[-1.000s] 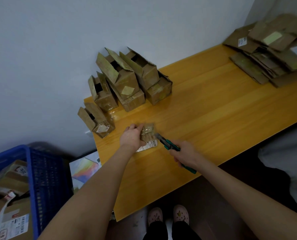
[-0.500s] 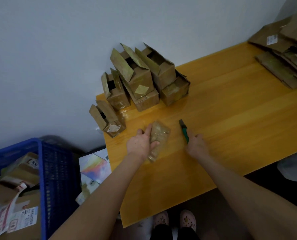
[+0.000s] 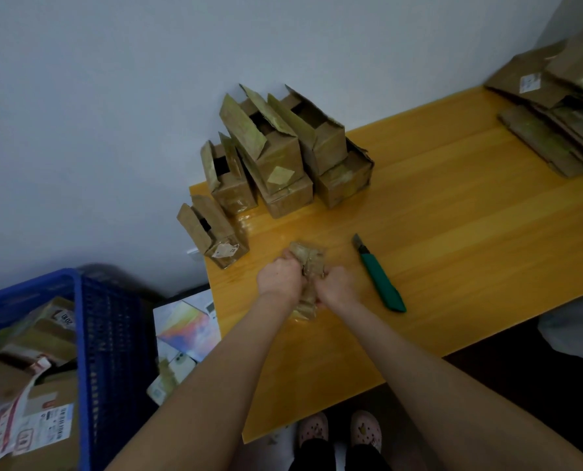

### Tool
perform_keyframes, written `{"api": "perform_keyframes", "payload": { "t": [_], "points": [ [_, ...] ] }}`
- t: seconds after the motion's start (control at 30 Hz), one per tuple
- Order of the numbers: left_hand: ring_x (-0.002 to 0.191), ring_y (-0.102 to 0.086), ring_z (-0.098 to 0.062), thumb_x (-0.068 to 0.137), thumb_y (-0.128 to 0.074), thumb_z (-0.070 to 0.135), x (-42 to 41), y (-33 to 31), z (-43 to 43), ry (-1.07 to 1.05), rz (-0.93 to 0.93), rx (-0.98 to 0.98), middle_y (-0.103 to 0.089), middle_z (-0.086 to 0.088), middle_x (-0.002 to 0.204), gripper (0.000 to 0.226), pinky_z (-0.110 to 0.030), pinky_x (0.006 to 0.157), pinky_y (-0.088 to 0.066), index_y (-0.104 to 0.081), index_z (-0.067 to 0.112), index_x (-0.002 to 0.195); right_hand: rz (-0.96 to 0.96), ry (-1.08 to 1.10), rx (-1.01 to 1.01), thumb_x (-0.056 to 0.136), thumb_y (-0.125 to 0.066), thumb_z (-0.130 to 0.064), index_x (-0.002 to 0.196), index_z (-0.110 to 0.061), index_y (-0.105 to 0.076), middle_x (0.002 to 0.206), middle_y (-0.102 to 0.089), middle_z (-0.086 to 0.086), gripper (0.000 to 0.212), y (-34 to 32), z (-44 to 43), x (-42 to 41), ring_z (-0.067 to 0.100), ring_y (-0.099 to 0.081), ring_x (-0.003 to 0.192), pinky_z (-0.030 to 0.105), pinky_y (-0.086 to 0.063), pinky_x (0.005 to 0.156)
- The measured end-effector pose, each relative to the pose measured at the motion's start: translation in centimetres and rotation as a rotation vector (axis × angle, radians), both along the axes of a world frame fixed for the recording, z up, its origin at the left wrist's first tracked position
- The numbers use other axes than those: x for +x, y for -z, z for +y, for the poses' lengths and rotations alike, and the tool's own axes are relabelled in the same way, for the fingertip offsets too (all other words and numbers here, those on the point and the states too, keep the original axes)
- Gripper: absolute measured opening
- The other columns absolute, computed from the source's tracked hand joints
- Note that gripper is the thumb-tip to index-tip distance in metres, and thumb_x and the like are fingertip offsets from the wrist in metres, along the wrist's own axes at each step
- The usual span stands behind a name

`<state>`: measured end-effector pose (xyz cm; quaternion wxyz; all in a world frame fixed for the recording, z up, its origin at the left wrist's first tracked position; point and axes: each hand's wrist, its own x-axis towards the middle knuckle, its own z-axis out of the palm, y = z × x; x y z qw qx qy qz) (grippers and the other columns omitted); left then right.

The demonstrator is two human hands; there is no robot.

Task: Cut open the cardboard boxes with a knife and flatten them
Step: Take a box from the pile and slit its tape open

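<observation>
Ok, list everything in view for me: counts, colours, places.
small box: one, brown, taped, on the table between the hands
knife: one, green handle, blade out, lying on the table right of the hands, untouched
open boxes: about six, brown, stacked at the table's back left corner by the wall
flattened cardboard: one pile, brown, far right end of the table
table: one, yellow wood
crate: one, blue, on the floor at left, holding more boxes
printed packs: a few, pale, on the floor beside the crate
shoes: a pair, pink, below the table's near edge
left hand: grips the small box
right hand: grips the small box
</observation>
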<state>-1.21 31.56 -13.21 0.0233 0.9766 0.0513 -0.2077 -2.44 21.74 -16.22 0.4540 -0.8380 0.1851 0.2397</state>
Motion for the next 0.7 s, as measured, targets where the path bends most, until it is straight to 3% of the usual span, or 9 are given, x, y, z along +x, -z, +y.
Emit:
{"api": "perform_keyframes", "payload": {
  "t": [0.1, 0.2, 0.37, 0.63, 0.7],
  "points": [
    [0.112, -0.061, -0.034, 0.099, -0.039, 0.007, 0.2, -0.3, -0.3, 0.028, 0.04, 0.028, -0.062, -0.015, 0.123, 0.036, -0.036, 0.077, -0.046, -0.041, -0.002, 0.135, 0.013, -0.015, -0.041, 0.095, -0.055, -0.023, 0.092, -0.006, -0.068, 0.087, -0.071, 0.012, 0.022, -0.1, -0.1, 0.1, 0.03, -0.069, 0.08, 0.043, -0.057, 0.076],
    [0.105, -0.061, -0.035, 0.098, -0.042, 0.01, 0.5, -0.6, 1.0, 0.036, 0.086, -0.093, -0.064, -0.019, 0.114, 0.024, -0.034, 0.074, -0.044, -0.057, 0.001, 0.114, 0.001, -0.026, -0.05, 0.096, -0.055, -0.024, 0.098, -0.008, -0.069, 0.089, -0.07, 0.011, 0.021, 0.0, -0.4, 0.0, 0.03, -0.068, 0.087, 0.033, -0.053, 0.074],
    [0.093, -0.058, -0.033, 0.099, -0.041, 0.015, 0.5, -0.9, 2.7, 0.044, 0.12, -0.235, -0.063, -0.019, 0.105, 0.024, -0.032, 0.07, -0.039, -0.059, 0.0, 0.106, 0.034, -0.016, 0.035, 0.097, -0.054, -0.022, 0.095, -0.014, -0.066, 0.088, -0.071, 0.012, 0.015, -0.4, -0.4, -0.4, 0.029, -0.07, 0.078, 0.045, -0.057, 0.079],
    [0.087, -0.059, -0.029, 0.1, -0.039, 0.013, 0.0, -0.8, 4.8, -0.039, 0.175, -0.465, -0.065, -0.02, 0.098, 0.029, -0.034, 0.074, -0.046, -0.062, -0.005, 0.103, 0.105, 0.014, 0.162, 0.099, -0.051, -0.016, 0.1, -0.017, -0.058, 0.09, -0.063, 0.005, 0.007, -1.0, -1.4, -0.9, 0.025, -0.069, 0.083, 0.039, -0.059, 0.077],
    [0.073, -0.057, -0.02, 0.101, -0.039, 0.013, -0.5, -1.3, 5.2, -0.121, 0.15, -0.598, -0.061, -0.008, 0.081, 0.026, -0.029, 0.064, -0.045, -0.062, 0.004, 0.092, 0.118, 0.077, 0.154, 0.099, -0.051, -0.015, 0.107, -0.009, -0.058, 0.094, -0.061, 0.007, 0.012, -0.8, -2.6, -1.2, 0.024, -0.065, 0.084, 0.038, -0.059, 0.078]
  ]
}}
